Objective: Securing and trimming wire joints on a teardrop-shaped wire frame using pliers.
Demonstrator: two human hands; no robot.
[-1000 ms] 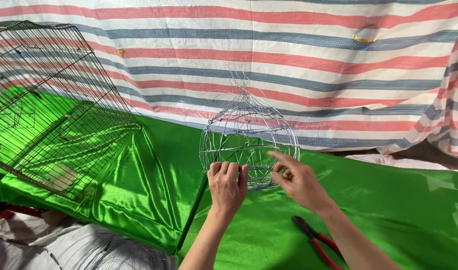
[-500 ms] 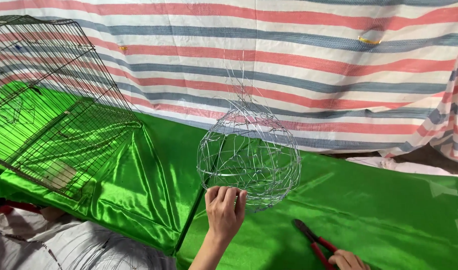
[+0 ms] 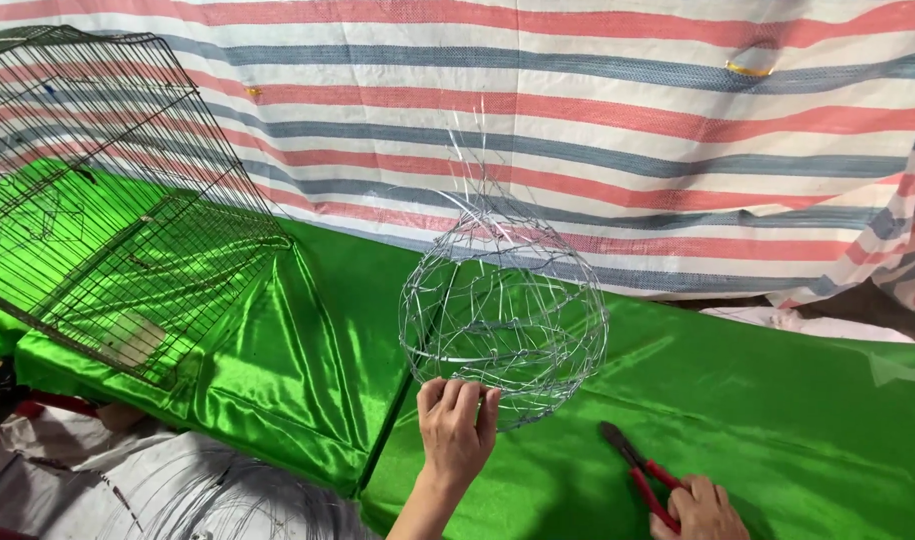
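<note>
- Head view: left hand (image 3: 455,428) grips the bottom rim of the round wire-mesh ball (image 3: 502,315), fingers curled on it, near the front edge of the green satin tabletop (image 3: 777,410).
- Right hand (image 3: 699,510) closes on the red-handled pliers (image 3: 637,472) at the front edge, right of the ball.
- Step looks like tool pickup; next needs the jaws brought to a loose wire.
- Black wire cage (image 3: 107,210) at the left end. No packages or labels visible.

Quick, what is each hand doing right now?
Left hand: closed on the round wire ball.
Right hand: grasping the red-handled pliers.
</note>
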